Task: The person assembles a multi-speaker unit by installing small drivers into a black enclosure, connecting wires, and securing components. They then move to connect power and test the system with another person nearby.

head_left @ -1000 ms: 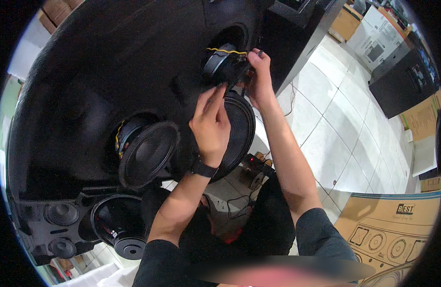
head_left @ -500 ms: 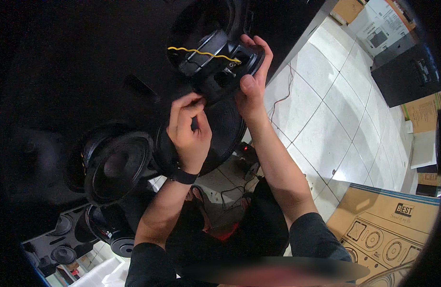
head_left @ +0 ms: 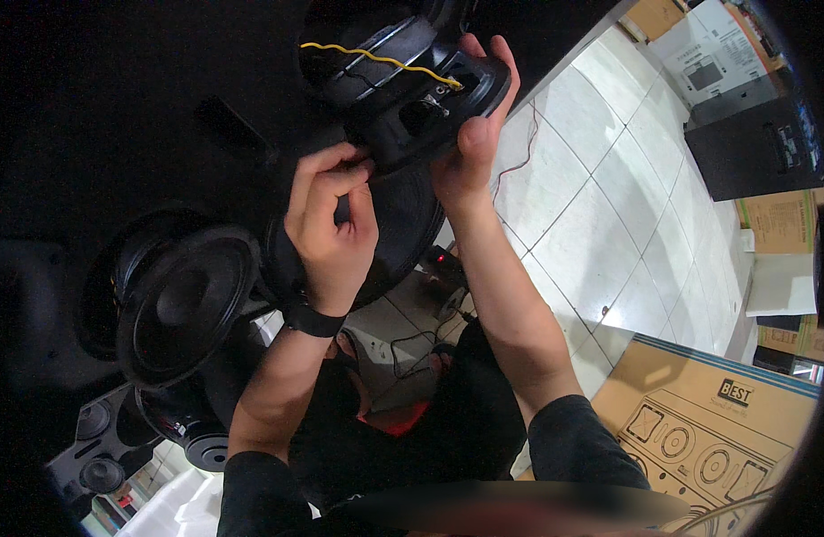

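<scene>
Loose speakers [head_left: 184,300] crowd the left; tiled floor [head_left: 609,206] lies open right

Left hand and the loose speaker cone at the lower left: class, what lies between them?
In the head view, the left hand and speaker cone are separated only by dark black enclosure surface.

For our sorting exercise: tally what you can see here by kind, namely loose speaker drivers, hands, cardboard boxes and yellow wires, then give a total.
Speaker drivers: 4 (held driver, middle driver, left driver, low driver)
Hands: 2 (left hand, right hand)
Cardboard boxes: 2 (near box, far box)
Yellow wires: 1 (wire)
Total: 9
</scene>
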### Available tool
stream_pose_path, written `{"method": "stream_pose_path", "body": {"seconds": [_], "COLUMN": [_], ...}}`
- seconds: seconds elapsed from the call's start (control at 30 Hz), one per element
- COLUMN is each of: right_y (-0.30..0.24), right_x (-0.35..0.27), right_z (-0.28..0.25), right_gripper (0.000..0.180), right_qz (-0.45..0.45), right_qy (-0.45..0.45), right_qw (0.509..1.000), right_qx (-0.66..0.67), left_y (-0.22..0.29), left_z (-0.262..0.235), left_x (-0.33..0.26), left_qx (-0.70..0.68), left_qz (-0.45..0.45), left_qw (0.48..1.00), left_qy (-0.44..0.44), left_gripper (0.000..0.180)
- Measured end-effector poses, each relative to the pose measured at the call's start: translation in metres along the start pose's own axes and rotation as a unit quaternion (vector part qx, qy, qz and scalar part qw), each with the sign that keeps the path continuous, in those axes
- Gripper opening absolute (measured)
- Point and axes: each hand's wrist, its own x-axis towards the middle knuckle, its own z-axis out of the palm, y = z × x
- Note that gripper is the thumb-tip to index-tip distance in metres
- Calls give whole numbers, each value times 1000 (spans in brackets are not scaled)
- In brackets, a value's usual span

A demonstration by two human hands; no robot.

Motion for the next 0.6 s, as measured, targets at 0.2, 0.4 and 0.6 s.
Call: {"method": "stream_pose_path", "body": {"seconds": [0.2, 0.4, 0.6], "right_y": [0, -3, -5], "right_x": [-4, -1, -1], "right_z": [0, -2, -2], "right_gripper": [140, 128, 102], "right_qz": [-23, -21, 20], "right_qy": [2, -12, 28], "right_qw": [1000, 1000, 999], "right_qx": [-19, -16, -18], "left_y": [-2, -3, 20], "left_z": [-1, -2, -14], "left_x": [0, 1, 24], "left_qx": [-14, -20, -77], "left_qz": [-4, -11, -73], "left_qw": [1000, 1000, 993], "left_qy": [3, -3, -59], "left_gripper": [23, 23, 19]}}
